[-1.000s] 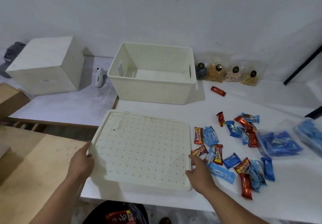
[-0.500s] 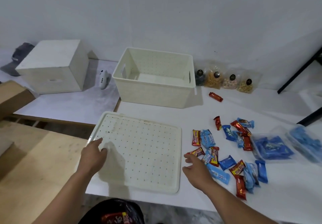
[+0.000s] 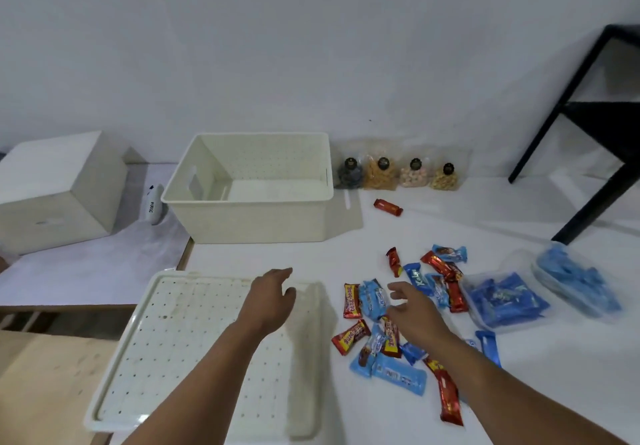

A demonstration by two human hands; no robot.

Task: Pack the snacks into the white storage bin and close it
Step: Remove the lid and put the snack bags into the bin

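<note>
The right hand (image 3: 414,306) reaches out over the scattered snack wrappers (image 3: 384,333) on the near right of the counter (image 3: 346,254), fingers loosely spread and holding nothing; whether the fingertips already touch a wrapper cannot be told. The left hand (image 3: 273,292) is likewise released, extended forward above the far right part of the lid (image 3: 194,347), fingers relaxed, palm down.

A second ago both hands were at the lid's near edges; both have since let go, and the lid now lies flat on the near left of the counter, overhanging its left edge a little. The right hand has moved right to the snacks, the left forward across the lid. Judgement: setting the lid aside is done and gathering the snacks is starting (nothing has been packed so far).

Both forearms run from the near edge toward the middle, the right angled over the wrappers.

Farther right, two clear bags of blue packets (image 3: 505,297) lie on the counter. Beyond, a lone red bar (image 3: 388,206). At the far centre stands the white storage bin (image 3: 249,216), open and empty, with four small snack pouches (image 3: 398,174) against the wall just to its right.
</note>
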